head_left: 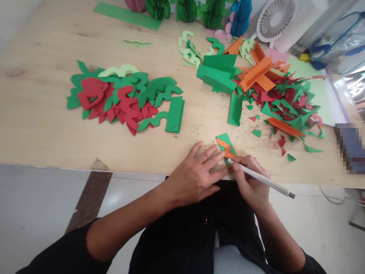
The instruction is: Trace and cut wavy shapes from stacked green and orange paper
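Note:
My right hand [252, 179] grips a white pen [264, 178], its tip down at the edge of an orange wavy paper cutout [226, 146]. That cutout lies on a piece of green paper [226, 137] at the table's front edge. My left hand [199, 171] lies with fingers spread, the fingertips resting on the cutout and the green paper. Part of both papers is hidden under the fingers. Left of my hands is a pile of red cutouts [127, 102] and green wavy cutouts [156, 91], with a folded green paper [174, 115] at its right end.
Folded green strips [218, 74], orange strips [256, 74] and a heap of red and green scraps [291, 99] cover the right of the table [42, 125]. A white fan [276, 19] and honeycomb paper figures [185, 9] stand at the back. Light green cutouts [188, 53] lie before them.

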Tool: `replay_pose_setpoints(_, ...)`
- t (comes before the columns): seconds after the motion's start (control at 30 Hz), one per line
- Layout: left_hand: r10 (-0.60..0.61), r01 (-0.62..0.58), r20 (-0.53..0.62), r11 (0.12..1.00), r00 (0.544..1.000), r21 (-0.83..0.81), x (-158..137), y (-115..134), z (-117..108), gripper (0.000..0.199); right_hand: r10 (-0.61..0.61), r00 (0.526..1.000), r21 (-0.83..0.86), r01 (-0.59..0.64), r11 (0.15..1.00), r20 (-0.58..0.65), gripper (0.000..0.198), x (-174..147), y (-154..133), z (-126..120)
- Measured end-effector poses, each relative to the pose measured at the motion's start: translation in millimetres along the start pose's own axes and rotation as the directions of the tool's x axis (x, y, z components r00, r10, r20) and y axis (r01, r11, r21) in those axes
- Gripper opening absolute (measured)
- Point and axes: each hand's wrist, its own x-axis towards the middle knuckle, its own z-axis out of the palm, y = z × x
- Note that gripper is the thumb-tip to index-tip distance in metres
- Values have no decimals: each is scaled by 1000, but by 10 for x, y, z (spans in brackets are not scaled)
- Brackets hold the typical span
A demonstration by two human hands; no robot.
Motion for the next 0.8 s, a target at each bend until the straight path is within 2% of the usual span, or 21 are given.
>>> replay_pose_setpoints(0.8, -5, 5, 4, 1000, 1000, -9, 2, 5, -19, 51, 32, 999, 12, -32, 999, 6, 12, 2, -13, 1)
